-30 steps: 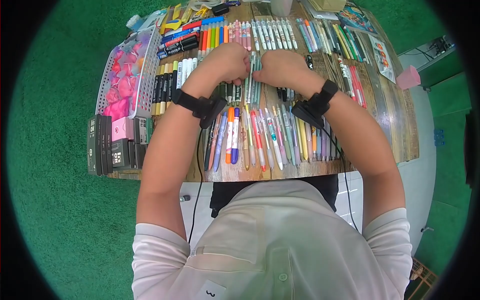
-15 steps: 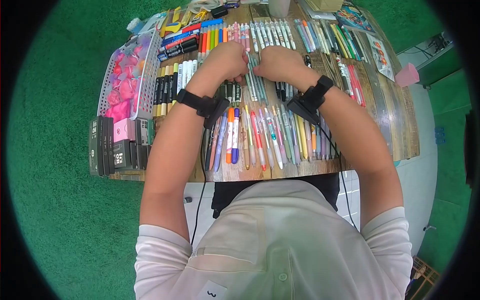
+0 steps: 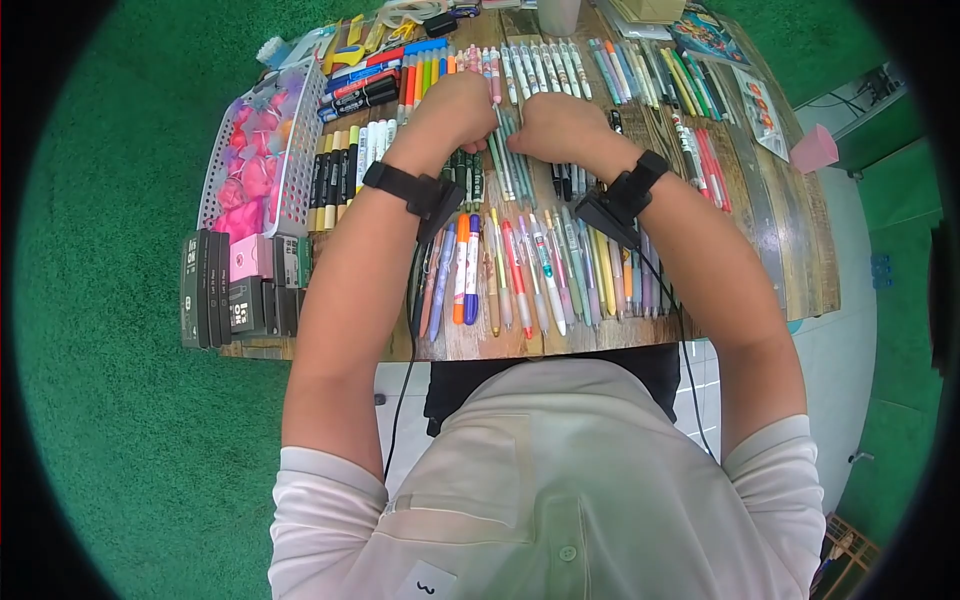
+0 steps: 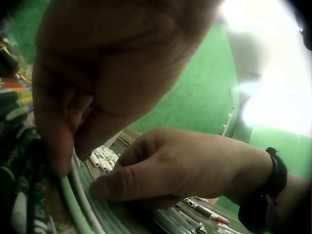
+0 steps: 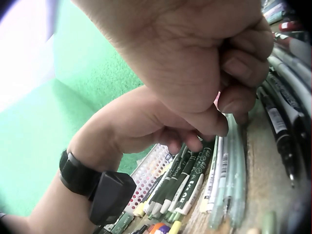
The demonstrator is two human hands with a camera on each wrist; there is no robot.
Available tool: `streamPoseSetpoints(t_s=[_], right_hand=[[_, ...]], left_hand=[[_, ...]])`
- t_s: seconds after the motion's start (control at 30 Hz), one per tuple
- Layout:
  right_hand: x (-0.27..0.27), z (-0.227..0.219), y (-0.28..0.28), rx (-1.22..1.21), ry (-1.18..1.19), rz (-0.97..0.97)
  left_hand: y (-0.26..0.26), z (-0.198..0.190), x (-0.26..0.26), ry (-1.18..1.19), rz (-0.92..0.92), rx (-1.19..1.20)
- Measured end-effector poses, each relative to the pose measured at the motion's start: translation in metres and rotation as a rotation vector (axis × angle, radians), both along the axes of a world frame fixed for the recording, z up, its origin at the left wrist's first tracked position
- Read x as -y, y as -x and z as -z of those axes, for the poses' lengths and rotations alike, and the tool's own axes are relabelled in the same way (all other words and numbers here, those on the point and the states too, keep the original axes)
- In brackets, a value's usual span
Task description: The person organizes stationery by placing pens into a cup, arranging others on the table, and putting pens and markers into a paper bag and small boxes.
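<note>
Pale green and white pens (image 3: 512,175) lie side by side in the middle row, between the two hands. My left hand (image 3: 460,110) is at their upper left; in the left wrist view its fingertips pinch the pens (image 4: 80,202) near one end. From the other side my right hand (image 3: 560,128) bends its fingers, and the right wrist view shows its thumb and finger around the upper part of the pens (image 5: 233,170). Dark green markers (image 5: 183,183) lie left of them, black pens (image 5: 279,126) to the right. The hands partly hide the pen tops.
Rows of colored pens (image 3: 515,275) lie nearer the body, others along the back. On the left stand a white basket (image 3: 292,160) of pink items and dark boxes (image 3: 205,290). A pink cup (image 3: 814,149) is at the right edge, a greyish cup (image 3: 558,15) at the back.
The left hand has shifted slightly up, uncovering more dark green markers. The pale green pens have spread and slant more, while the right hand has moved little.
</note>
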State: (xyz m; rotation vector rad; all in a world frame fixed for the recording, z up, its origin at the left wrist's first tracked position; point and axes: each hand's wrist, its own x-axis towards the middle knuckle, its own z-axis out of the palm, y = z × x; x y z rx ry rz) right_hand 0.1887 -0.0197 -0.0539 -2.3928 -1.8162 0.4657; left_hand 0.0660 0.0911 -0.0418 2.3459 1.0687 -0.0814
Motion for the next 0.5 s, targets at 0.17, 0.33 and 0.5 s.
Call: streamPoseSetpoints(t_s=[0.17, 0.33, 0.5], right_hand=[[-0.001, 0.0, -0.002, -0.015, 0.015, -0.013], [-0.001, 0.001, -0.004, -0.031, 0.004, -0.022], [-0.003, 0.006, -0.007, -0.044, -0.015, -0.025]], left_hand=[[0.001, -0.008, 0.006, 0.035, -0.003, -0.03], [0.007, -0.001, 0.005, 0.09, 0.001, 0.029], [0.009, 0.006, 0.002, 0.129, -0.008, 0.064]])
